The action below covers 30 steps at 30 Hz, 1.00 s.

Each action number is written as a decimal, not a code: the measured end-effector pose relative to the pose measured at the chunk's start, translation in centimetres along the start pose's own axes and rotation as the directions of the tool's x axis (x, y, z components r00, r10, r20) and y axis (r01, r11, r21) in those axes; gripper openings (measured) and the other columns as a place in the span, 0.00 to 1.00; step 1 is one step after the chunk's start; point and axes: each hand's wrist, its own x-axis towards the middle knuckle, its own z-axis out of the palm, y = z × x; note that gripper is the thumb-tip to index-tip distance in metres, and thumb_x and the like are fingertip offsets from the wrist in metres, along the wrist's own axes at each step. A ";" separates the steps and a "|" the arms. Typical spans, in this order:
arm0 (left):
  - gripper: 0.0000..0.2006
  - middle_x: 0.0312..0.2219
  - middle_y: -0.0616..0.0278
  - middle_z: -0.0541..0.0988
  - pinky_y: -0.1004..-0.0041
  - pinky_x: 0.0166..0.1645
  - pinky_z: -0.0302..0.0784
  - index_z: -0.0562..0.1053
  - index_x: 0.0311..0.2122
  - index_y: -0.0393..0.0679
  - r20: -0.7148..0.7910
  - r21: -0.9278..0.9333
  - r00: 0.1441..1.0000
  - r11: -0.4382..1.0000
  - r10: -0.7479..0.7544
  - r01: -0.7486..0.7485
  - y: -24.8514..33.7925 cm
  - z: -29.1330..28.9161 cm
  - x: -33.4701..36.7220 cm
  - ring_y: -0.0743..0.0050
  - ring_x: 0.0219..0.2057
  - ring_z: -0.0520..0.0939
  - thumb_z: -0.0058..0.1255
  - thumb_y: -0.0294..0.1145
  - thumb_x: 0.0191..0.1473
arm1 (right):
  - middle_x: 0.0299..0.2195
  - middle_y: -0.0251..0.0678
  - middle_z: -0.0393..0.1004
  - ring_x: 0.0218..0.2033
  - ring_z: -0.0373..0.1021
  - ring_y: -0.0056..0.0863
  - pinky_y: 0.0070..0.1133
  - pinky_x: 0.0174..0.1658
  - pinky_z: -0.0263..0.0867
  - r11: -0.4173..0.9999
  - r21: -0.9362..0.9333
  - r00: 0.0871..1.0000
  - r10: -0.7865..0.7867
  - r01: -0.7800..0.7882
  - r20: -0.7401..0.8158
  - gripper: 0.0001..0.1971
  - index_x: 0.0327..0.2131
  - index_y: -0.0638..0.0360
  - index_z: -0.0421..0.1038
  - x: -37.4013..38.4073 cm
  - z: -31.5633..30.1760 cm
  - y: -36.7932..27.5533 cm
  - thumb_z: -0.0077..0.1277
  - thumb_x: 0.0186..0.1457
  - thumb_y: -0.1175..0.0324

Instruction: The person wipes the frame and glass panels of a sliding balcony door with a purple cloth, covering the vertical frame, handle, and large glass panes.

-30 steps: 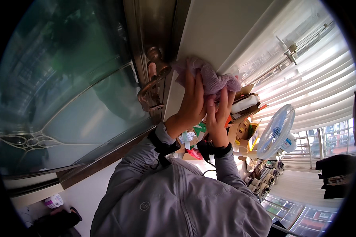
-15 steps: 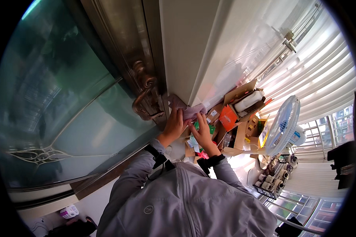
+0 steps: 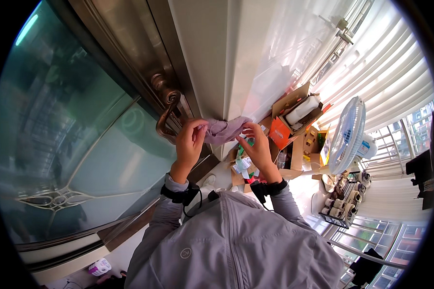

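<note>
A mauve cloth is stretched between my two hands in front of the pale door frame. My left hand pinches its left end between thumb and fingers. At the other end my right hand grips the cloth's edge with fingers curled. The cloth looks bunched and folded in the middle. Just left of my left hand is the curved bronze door handle on the brown-framed glass door; the hand seems apart from it.
Open cardboard boxes with assorted items stand right of my hands. Farther right are a blue fan, a shoe rack with several shoes, and white curtains. A white and purple package lies at lower left.
My hands have drawn back from the door frame's edge and moved apart, spreading the cloth between them. The view has shifted slightly.
</note>
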 end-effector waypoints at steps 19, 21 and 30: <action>0.21 0.25 0.64 0.77 0.77 0.26 0.68 0.65 0.43 0.41 0.212 -0.102 0.977 0.995 0.034 -0.013 3.3 -1.6 -0.9 0.76 0.20 0.72 0.57 0.30 0.42 | 0.29 0.36 0.69 0.33 0.68 0.23 0.18 0.40 0.62 0.975 0.217 0.977 0.010 -0.057 0.211 0.12 0.36 0.64 0.66 -1.9 -2.1 -7.1 0.50 0.43 0.80; 0.19 0.26 0.63 0.77 0.77 0.26 0.68 0.66 0.42 0.41 0.202 -0.062 0.979 0.998 0.002 0.010 1.7 -2.5 -1.3 0.76 0.21 0.73 0.56 0.29 0.43 | 0.29 0.35 0.68 0.32 0.67 0.21 0.17 0.39 0.62 0.978 0.208 0.987 -0.032 -0.002 0.160 0.10 0.33 0.65 0.65 -2.0 -2.4 -7.0 0.48 0.43 0.82; 0.13 0.23 0.63 0.74 0.77 0.29 0.70 0.69 0.39 0.39 0.395 -0.099 0.914 0.985 -0.094 0.144 1.0 -1.9 -2.1 0.74 0.23 0.74 0.52 0.27 0.46 | 0.33 0.34 0.68 0.36 0.66 0.21 0.17 0.42 0.61 0.904 0.425 0.997 0.018 -0.050 0.077 0.12 0.35 0.65 0.64 -2.8 -3.2 -5.7 0.45 0.44 0.83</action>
